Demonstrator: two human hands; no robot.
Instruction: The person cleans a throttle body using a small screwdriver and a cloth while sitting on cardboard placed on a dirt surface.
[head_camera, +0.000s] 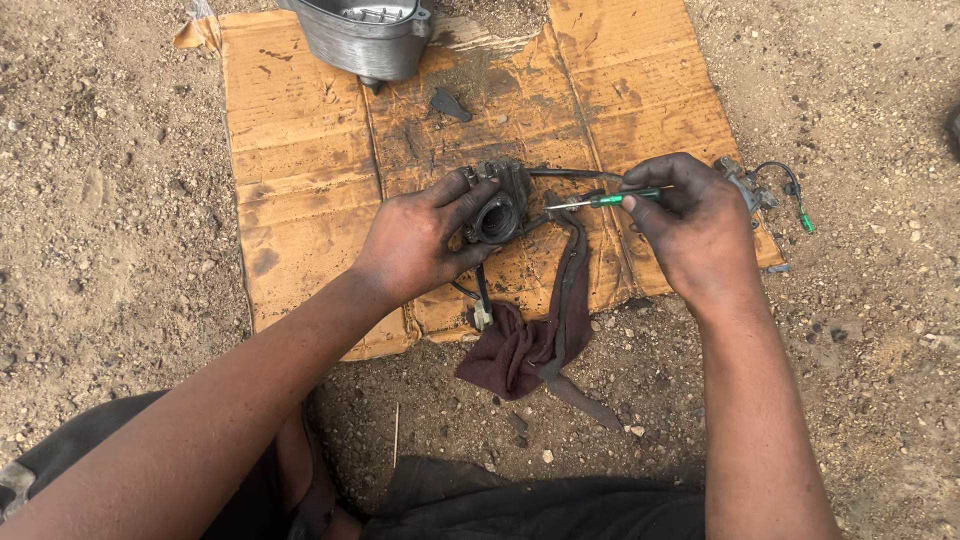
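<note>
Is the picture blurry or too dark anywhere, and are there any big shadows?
Head view: soft, even daylight, no hard shadows or glare. The left hand gripping the grimy engine part and the right hand with the green-handled screwdriver look sharp. The metal cover is cut off at the top edge; the cardboard is clear.

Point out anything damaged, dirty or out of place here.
The cardboard sheet on the dirt is oil-stained and torn at its edges. The greasy engine part in the left hand trails loose hoses. A dark red rag lies crumpled, half off the cardboard.

left hand (415, 240) gripping carburetor (497, 203), right hand (690, 225) holding screwdriver (610, 199)
</note>
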